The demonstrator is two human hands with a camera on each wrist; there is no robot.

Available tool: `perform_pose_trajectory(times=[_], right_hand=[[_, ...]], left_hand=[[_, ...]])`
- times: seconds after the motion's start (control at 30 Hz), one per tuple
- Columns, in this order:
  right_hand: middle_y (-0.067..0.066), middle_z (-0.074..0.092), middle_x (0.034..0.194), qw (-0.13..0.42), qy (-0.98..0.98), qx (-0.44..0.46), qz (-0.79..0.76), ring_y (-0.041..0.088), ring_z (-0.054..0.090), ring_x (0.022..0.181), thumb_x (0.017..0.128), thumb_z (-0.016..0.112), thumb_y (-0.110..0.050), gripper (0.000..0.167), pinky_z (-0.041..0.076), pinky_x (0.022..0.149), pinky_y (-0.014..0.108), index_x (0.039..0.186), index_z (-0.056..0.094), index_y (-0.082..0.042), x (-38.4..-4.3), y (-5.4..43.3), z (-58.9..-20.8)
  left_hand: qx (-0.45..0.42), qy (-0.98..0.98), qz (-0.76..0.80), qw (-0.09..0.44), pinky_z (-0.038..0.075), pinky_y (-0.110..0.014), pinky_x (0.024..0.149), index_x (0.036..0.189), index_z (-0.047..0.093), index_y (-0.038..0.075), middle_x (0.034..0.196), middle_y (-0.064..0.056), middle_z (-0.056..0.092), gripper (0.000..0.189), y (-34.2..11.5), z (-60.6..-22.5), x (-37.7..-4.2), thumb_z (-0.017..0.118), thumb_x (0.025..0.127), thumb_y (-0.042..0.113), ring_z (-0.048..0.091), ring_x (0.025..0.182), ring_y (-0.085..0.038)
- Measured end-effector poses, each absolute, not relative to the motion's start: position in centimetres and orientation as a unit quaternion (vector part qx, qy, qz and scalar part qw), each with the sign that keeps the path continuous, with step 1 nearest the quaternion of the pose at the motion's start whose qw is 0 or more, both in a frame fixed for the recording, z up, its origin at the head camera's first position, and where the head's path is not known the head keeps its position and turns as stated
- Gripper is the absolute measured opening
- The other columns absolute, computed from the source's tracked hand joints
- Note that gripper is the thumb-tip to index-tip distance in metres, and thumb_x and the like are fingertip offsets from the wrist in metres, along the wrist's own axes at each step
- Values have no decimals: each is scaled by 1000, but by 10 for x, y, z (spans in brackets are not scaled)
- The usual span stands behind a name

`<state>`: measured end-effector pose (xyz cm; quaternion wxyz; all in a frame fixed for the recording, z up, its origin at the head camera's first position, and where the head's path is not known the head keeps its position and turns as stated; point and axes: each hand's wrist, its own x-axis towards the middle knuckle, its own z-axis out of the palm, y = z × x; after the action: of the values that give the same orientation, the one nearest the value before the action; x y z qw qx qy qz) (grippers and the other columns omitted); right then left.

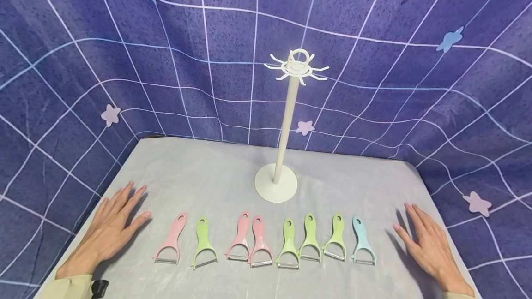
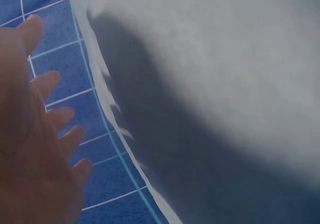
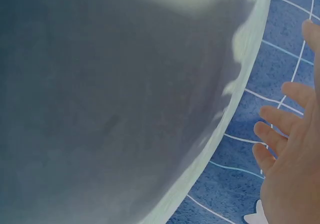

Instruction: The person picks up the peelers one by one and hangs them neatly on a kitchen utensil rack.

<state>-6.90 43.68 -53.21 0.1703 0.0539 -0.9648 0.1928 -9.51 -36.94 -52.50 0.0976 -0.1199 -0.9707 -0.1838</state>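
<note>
My left hand is spread at the table's left side, holding nothing; the nearest thing to it is a pink peeler. At the right side my right hand also has its fingers extended and holds nothing, with a blue peeler closest. Between the hands lies a row of peelers, blades toward me: a green peeler, two pink ones side by side, then several more green ones. Behind the row stands a cream rack with a round base and bare hooks around its top. Both wrist views show empty palms.
A pale grey cloth covers the table. Dark blue curtain fabric with white grid lines and stars hangs behind and on both sides. The rack's tall pole rises from behind the middle of the row.
</note>
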Motion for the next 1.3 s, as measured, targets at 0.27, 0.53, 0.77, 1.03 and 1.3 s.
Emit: perform_pose_trajectory(times=[0.27,0.53,0.77,1.03,1.3], right_hand=[[33,45,157,170,-964,53,196,58,43,139,101,73,-30,69,26,119,72,160,46,-5,-70,436,-532],[33,51,151,180,-962,63,197,60,47,133,98,77,-28,68,32,114,72,154,52,-1,-71,433,-532],[32,54,147,176,-961,62,203,60,49,131,98,78,-28,64,35,106,75,150,55,1,-74,427,-528],[32,57,144,178,-958,75,213,59,51,129,99,77,-27,62,36,107,72,149,56,1,-81,418,-525],[32,57,143,160,-960,71,217,60,52,128,100,76,-31,61,39,103,71,148,56,2,-85,406,-522]], left_hand=[[-108,-972,-180,102,-13,-53,133,171,26,16,176,-24,17,78,-371,-527,-95,64,107,40,13,162,-47],[-71,-971,-210,89,6,-64,132,170,26,11,172,-31,22,79,-360,-522,-98,62,108,45,24,155,-56],[-50,-965,-250,65,27,-81,113,169,29,10,169,-31,30,78,-338,-510,-109,58,109,50,32,148,-62],[-21,-958,-277,73,38,-79,106,164,40,10,162,-28,43,73,-305,-501,-124,57,109,55,41,145,-57],[-29,-946,-312,78,41,-78,106,163,44,13,162,-24,46,69,-274,-496,-136,57,109,55,43,147,-52]])
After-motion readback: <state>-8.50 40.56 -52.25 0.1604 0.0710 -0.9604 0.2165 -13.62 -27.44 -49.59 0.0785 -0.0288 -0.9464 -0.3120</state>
